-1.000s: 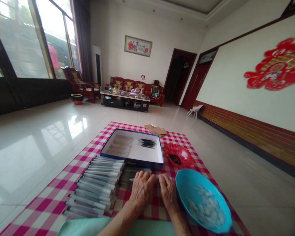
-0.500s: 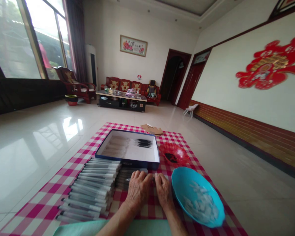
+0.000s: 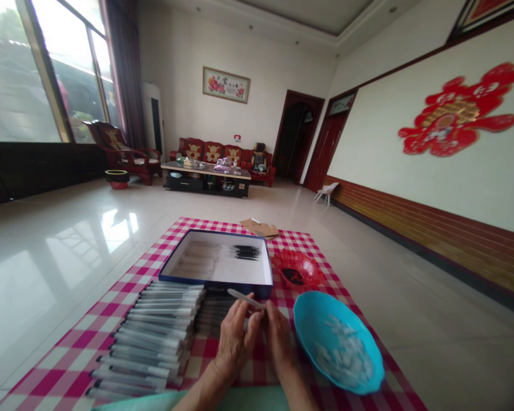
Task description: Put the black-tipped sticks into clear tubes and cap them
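Note:
A whitish pen [image 3: 245, 298] slants over the fingertips of my left hand [image 3: 236, 332], its free end up and to the left. My left hand's fingers are curled beneath and around it. My right hand [image 3: 278, 328] pinches the pen's other end, which its fingers hide. To the left lies a dense row of pens [image 3: 158, 325] with pale caps and dark ends. Dark slim pen parts [image 3: 212, 311] lie between that row and my left hand. Right beside my right hand stands a turquoise bowl [image 3: 305, 319] of small whitish translucent caps [image 3: 346, 354].
Behind my hands lies a shallow blue-edged box [image 3: 251, 274] holding clear tubes [image 3: 197, 260] and black refills [image 3: 246, 252]. A red scalloped bowl [image 3: 310, 268] with small black pieces stands to its right. Brown cardboard [image 3: 261, 228] lies at the checked tablecloth's [image 3: 132, 285] far edge.
The pen has turned from low and roughly level to slanting above my left hand, with more of it showing. My left hand's fingers have lifted and shifted. The view has swung slightly.

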Tool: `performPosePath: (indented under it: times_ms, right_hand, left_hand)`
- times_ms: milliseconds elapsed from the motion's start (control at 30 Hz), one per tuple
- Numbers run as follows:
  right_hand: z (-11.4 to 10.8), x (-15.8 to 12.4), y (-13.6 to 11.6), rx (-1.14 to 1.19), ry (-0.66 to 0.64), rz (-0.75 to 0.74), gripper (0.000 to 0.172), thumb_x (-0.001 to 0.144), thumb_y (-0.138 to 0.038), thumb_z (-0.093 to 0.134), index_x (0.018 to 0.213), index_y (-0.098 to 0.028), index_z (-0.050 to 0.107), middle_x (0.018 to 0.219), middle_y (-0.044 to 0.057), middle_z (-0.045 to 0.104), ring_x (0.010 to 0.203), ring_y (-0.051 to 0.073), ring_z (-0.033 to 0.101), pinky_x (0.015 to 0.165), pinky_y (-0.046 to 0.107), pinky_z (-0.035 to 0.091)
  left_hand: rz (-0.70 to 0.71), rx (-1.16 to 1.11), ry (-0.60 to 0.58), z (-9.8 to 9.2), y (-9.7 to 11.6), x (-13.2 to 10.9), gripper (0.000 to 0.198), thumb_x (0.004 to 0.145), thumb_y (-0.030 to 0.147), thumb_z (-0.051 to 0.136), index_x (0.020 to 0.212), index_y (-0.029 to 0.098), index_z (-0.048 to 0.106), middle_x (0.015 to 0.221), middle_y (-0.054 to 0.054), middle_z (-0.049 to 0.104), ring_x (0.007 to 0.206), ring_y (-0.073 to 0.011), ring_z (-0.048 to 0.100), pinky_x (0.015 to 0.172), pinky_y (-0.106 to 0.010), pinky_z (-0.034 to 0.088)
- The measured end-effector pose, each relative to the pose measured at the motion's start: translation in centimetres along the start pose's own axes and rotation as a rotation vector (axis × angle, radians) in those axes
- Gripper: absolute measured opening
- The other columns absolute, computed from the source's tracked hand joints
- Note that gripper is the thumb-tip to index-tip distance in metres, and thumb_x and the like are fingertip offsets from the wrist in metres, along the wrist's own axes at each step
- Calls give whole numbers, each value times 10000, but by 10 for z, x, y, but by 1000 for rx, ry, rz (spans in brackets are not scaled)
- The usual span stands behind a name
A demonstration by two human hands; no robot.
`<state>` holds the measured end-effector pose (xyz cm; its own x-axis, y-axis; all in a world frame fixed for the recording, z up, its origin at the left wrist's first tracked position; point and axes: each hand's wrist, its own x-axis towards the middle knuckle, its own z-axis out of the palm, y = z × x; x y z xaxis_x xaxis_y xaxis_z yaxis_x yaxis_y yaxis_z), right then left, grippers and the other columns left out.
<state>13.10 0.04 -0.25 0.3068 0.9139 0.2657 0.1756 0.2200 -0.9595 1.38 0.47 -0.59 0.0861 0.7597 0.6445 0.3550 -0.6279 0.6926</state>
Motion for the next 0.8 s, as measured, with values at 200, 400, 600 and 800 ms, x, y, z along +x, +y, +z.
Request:
performPosePath:
  times_ms: [200, 400, 600, 800]
  right_hand:
    - [8, -1, -10, 12, -219, 65, 524, 904, -547, 321, 829, -187, 694, 640, 46, 678, 557, 179, 614, 471, 257, 444]
    - [-29, 10, -44, -376, -235, -97, 283, 876, -378, 464, 868, -200, 684, 703, 14, 685, 654, 164, 621, 584, 233, 442]
    - [-112, 36, -40, -964, -113, -142, 213, 805, -197, 490, 875, -190, 691, 896, 68, 691, 852, 192, 630, 789, 259, 440]
    - [-160, 43, -9, -1098, -55, -5, 173, 640, -62, 561, 609, -182, 681, 729, 92, 669, 759, 240, 625, 700, 305, 423]
  left_hand:
    - [-255, -344, 65, 3, -7, 8, 288, 921, 353, 453, 1105, 155, 554, 929, -68, 672, 807, -162, 640, 714, -254, 512]
    - [-291, -257, 44, 2, -5, 7, 312, 925, 352, 431, 1113, 142, 563, 719, -9, 641, 651, -129, 607, 620, -209, 482]
    - [-152, -9, -66, 3, -12, 2, 400, 905, 263, 400, 1265, 126, 508, 862, -51, 708, 784, -163, 666, 716, -246, 517]
    - [17, 79, -86, 6, -15, 1, 372, 913, 254, 424, 1261, 176, 533, 1085, -81, 700, 967, -176, 669, 819, -240, 521]
